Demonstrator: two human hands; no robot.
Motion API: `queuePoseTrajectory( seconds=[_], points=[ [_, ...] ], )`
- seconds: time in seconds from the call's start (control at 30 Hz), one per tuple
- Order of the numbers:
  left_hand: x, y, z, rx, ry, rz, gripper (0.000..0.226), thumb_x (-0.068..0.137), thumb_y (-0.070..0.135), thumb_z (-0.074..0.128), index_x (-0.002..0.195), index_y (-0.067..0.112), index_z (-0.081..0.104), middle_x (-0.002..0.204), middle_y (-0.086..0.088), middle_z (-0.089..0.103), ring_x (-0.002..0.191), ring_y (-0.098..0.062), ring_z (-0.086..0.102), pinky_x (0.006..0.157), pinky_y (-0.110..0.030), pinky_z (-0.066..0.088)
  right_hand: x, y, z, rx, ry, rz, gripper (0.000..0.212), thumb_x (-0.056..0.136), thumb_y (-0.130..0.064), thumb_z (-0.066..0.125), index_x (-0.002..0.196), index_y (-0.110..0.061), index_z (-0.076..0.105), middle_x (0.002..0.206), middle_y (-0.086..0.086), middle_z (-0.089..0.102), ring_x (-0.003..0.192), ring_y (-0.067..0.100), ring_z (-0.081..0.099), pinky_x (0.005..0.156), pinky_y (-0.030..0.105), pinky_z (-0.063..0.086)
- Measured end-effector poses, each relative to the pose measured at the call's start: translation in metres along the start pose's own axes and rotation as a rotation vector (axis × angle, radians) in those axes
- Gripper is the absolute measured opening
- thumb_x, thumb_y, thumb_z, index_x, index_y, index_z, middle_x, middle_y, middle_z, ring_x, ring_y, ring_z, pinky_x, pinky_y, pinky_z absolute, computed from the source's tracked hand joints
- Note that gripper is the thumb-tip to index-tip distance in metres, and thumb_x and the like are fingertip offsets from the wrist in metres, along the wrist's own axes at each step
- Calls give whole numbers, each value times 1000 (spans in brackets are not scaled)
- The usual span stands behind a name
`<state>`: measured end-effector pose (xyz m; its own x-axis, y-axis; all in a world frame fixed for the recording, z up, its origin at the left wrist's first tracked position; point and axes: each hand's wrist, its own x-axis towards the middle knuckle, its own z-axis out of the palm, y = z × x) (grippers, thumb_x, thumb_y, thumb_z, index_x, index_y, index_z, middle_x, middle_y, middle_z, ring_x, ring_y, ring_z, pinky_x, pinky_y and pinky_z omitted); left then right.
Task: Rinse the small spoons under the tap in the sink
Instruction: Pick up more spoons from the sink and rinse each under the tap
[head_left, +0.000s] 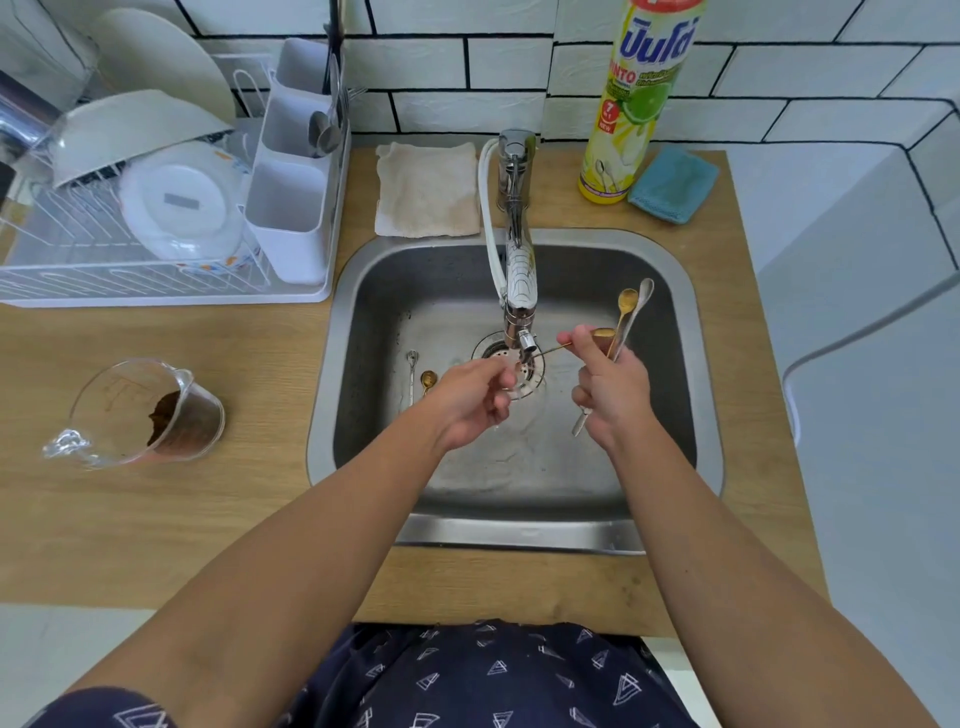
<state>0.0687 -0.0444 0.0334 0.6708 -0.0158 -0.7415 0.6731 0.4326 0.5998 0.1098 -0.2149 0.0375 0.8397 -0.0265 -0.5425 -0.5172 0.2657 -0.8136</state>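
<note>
A white-tiled wall with dark grout backs a wooden counter (260, 519) into which a steel sink (670, 467) is set, its tap (519, 291) reaching forward over the drain (524, 364).

The right hand (615, 395) is clamped round a bundle of small spoons: a gold spoon (625, 306) and a silver spoon (643, 296) stand up and away from the fist, and a silver handle end pokes out below it. A third, thin gold spoon (571, 344) lies crosswise in the same hand, its long axis pointing left towards the tap's nozzle. The left hand (470, 400) hovers just below the nozzle with fingers curled together; whether it pinches that thin handle's tip or merely rubs under the water I cannot tell, as the spot is blurred.

Two more spoons wait on the sink floor to the left of the drain, a silver one (412, 376) and a short gold one (428, 380), both lying roughly front to back. They sit just beyond the left hand, so that hand is plainly the nearer for fetching them.

Behind the sink stands a yellow dish-soap bottle (636, 98) with Thai lettering, a lime picture, "NEW" and a "7" on a red badge. A measuring jug (140, 415) with brown residue lies tipped on the counter.
</note>
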Motion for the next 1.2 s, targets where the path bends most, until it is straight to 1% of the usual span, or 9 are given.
queuePoseTrajectory(
  seconds=[0.1,0.23,0.3,0.4,0.6,0.8,0.97,1.13,1.2],
  points=[
    [-4,1,5,201,50,119,22,101,31,57,87,14,62,60,3,59,43,-8,48,51,-22,39,-1,-1,3,-37,46,-14,14,95,-27,75,92,-14,73,94,2,82,42,6,25,40,21,24],
    [-10,-3,10,950,101,503,32,101,45,50,74,27,51,62,10,58,54,-5,55,57,-22,43,0,0,8,-47,174,22,20,91,-35,78,85,-17,74,92,-3,82,41,6,27,41,21,27],
    [-11,-3,10,1124,125,565,36,105,42,42,72,28,47,61,10,56,57,-5,54,57,-28,39,-1,1,10,-39,194,42,21,89,-36,80,78,-20,76,89,-3,82,42,7,28,41,22,27],
    [-12,-4,6,1056,137,555,39,105,39,40,71,24,53,57,9,57,52,-2,52,54,-26,38,-2,4,15,-10,117,77,27,89,-32,80,63,-26,79,78,-4,76,40,6,25,40,22,25],
    [-21,-9,-1,986,133,501,26,107,37,32,89,30,50,82,15,57,75,-4,53,60,-20,35,-18,31,33,-90,-88,155,10,87,-13,80,85,-19,73,46,-14,52,35,3,26,34,19,23],
    [-31,-19,-11,951,149,472,24,106,25,34,99,12,53,81,5,55,74,-14,51,63,-31,38,-11,25,37,75,50,148,8,88,-15,80,82,-17,75,54,-10,64,35,3,28,33,19,24],
    [-34,-17,-6,977,196,490,33,108,35,28,109,11,52,99,-7,63,88,-23,59,76,-39,46,-29,43,44,-75,-121,173,16,84,-19,85,79,-20,70,48,-12,47,39,4,28,36,20,24],
    [-38,-18,-5,978,182,478,26,106,26,32,102,10,53,79,1,55,70,-16,49,61,-35,37,-10,30,40,94,61,138,10,88,-14,80,91,-16,71,49,-11,56,35,3,26,33,19,24],
    [-39,-18,-2,831,155,421,25,106,25,34,97,14,56,76,4,53,67,-13,46,58,-31,36,-16,37,42,53,4,154,12,87,-17,82,89,-19,70,53,-8,56,36,3,29,33,19,25]
  ],
)
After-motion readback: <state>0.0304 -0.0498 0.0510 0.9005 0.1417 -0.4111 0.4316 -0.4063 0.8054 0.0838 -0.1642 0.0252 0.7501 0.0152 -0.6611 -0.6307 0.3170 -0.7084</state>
